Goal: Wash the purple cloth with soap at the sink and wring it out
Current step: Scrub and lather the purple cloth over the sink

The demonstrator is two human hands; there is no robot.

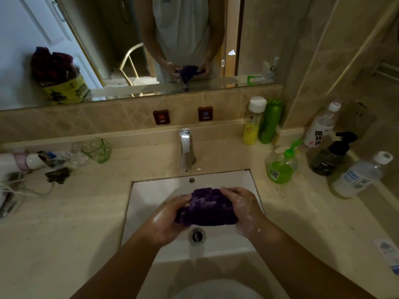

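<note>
Beige marble-patterned countertop [64, 212] spanning the width of the view, backed by a wide wall mirror [97, 39] that reflects the person's torso and both hands on the cloth. Set into the counter, a rectangular white ceramic sink basin [151, 190] with a round metal drain [196, 235] near its front and a chrome single-lever faucet [186, 147] standing behind its rear rim. Over the basin, just above and behind the drain, the bunched purple terry cloth [206, 209] streaked with pale lather, held clear of the basin floor between two hands. Left hand [170, 214] cupping the cloth's left end, fingers curled over its top edge; right hand [239, 203] clasping the right end, fingers wrapped over the top and flecked with white suds (both grips closed firmly around the fabric). To the right of the basin, a clear pump bottle of green liquid soap [280, 167] on the counter, with a dark trigger spray bottle [330, 156] and a clear plastic water bottle with a white cap [360, 175] farther right. At the back right corner, a yellow bottle with a white cap [253, 124] touching a green bottle [269, 123]. On the left of the counter, a green-tinted drinking glass [97, 149].
</note>
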